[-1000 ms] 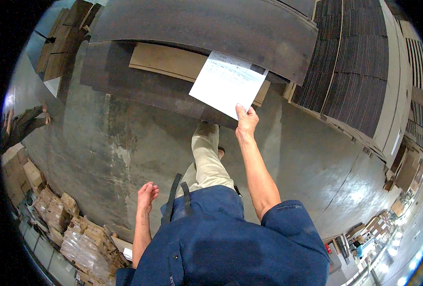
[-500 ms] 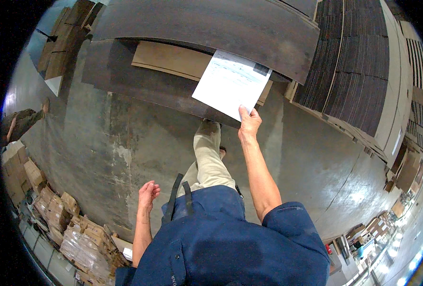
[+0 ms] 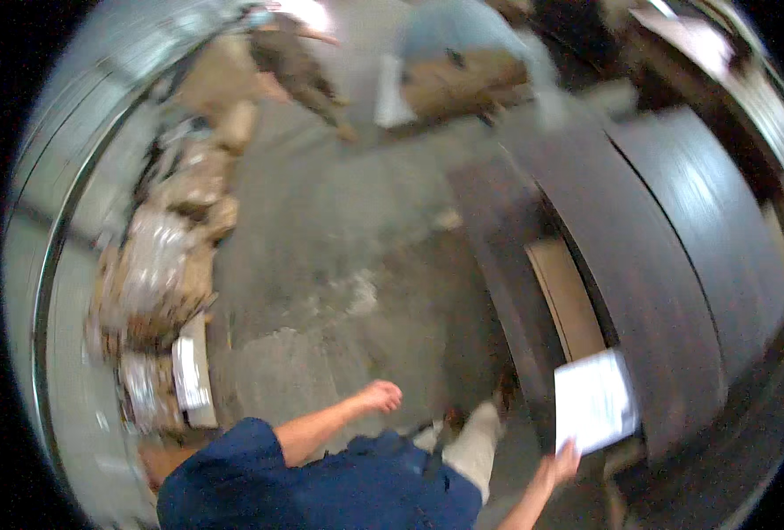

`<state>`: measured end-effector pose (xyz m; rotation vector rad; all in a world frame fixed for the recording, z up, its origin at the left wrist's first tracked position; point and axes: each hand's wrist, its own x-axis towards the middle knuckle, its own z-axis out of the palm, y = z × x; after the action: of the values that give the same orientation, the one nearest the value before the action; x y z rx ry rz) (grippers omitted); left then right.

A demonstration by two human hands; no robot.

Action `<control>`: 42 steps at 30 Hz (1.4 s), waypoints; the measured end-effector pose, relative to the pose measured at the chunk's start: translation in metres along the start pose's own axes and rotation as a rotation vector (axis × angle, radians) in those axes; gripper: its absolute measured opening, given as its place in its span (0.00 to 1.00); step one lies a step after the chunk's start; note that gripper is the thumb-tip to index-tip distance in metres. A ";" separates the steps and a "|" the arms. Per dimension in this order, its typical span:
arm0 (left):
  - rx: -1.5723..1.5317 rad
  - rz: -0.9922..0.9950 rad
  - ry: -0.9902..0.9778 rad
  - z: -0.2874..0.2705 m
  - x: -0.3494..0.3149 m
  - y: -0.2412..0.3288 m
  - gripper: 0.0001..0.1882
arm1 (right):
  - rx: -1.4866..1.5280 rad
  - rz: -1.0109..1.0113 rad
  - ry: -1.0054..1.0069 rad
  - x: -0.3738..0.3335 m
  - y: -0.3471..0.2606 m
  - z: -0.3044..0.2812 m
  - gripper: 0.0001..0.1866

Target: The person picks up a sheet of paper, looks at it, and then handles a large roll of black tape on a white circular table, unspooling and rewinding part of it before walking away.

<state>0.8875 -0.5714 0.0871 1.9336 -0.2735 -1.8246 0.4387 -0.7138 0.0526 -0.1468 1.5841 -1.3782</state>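
Observation:
A white printed sheet of paper (image 3: 595,402) is pinched by its near edge in my right hand (image 3: 564,463), at the lower right. It hovers over the dark brown flat boards (image 3: 639,274), and its print is smeared by motion. My left hand (image 3: 380,397) hangs over the concrete floor in front of my body, its fingers loosely curled, with nothing visible in them. Beside the sheet, a tan cardboard strip (image 3: 567,300) lies in the gap between two of the dark boards.
Along the left wall stand plastic-wrapped stacks of cardboard (image 3: 158,256). A white-topped long box (image 3: 192,367) lies near them. Another person (image 3: 299,66) is at the far left. A brown bundle under pale blue wrap (image 3: 467,79) stands at the far side of the concrete floor (image 3: 321,212).
My view has swung to the left, so the boards now appear on the right and the wrapped stacks stand upright along the left. The sheet stays in my right hand.

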 end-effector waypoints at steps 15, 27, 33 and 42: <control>-0.106 0.170 0.041 0.099 0.019 0.019 0.11 | -0.481 0.014 -0.292 -0.059 -0.064 -0.007 0.20; -0.209 0.380 0.070 0.079 -0.002 0.171 0.20 | -0.467 0.113 -0.799 -0.070 -0.102 0.144 0.16; -0.538 0.427 -0.289 0.101 -0.032 0.214 0.40 | -0.366 0.093 -0.882 -0.087 -0.132 0.155 0.11; -0.586 0.630 -0.258 0.123 -0.034 0.265 0.14 | -0.566 0.141 -0.910 -0.090 -0.147 0.153 0.12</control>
<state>0.8084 -0.8114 0.2382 1.0553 -0.3365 -1.4924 0.5226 -0.8113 0.2438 -0.8540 1.1081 -0.5547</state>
